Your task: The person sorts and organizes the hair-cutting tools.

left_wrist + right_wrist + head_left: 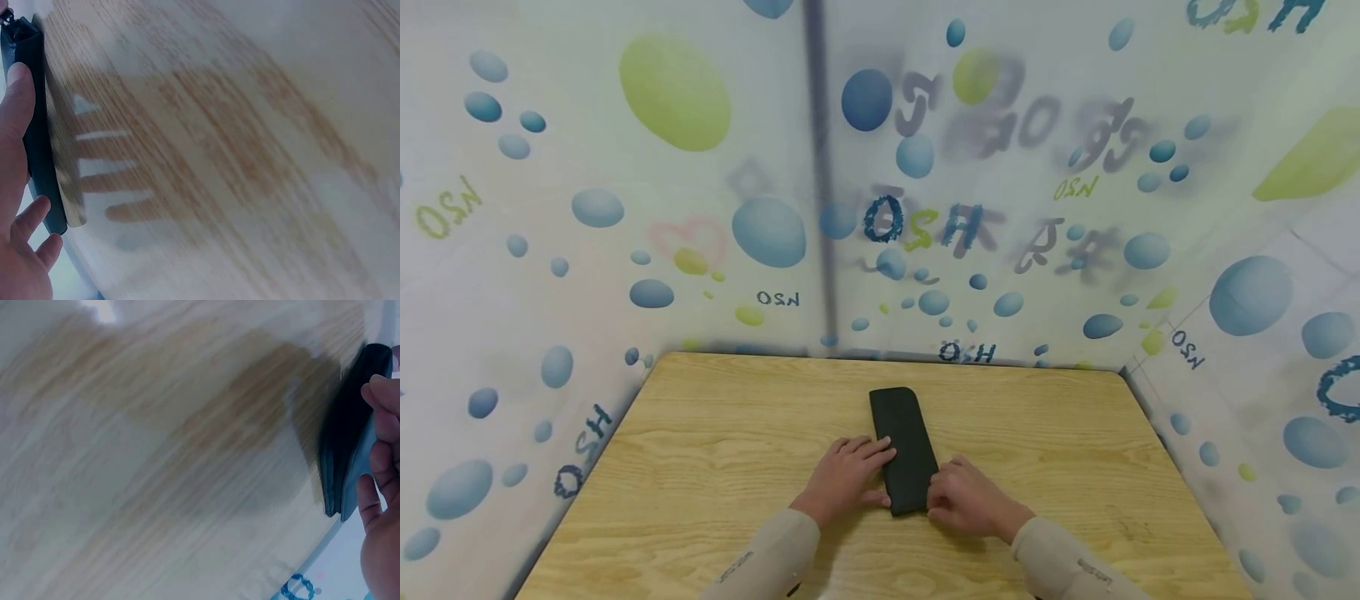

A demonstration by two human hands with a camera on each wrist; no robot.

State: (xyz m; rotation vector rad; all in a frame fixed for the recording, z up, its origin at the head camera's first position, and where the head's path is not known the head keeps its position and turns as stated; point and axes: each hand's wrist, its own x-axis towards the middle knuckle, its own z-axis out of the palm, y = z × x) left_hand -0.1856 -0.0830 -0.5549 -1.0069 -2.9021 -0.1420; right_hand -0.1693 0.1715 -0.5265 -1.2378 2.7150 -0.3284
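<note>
A long, flat black case [904, 450] with one rounded far corner lies on the wooden table. My left hand [848, 473] rests on its left side, fingers stretched over the top and thumb at the near left corner. The left wrist view shows that thumb [20, 94] along the edge of the case [39, 131]. With curled fingers, my right hand [967, 498] pinches at the near right edge. A small dark piece, perhaps a zip pull [7, 16], shows by a fingertip there. In the right wrist view a groove runs along the side of the case [350, 425].
The light wooden table [737, 425] extends around both hands. Behind it and at both sides stand pale walls [760, 108] printed with blue and green ovals and lettering. Shadows of the hands fall on the tabletop.
</note>
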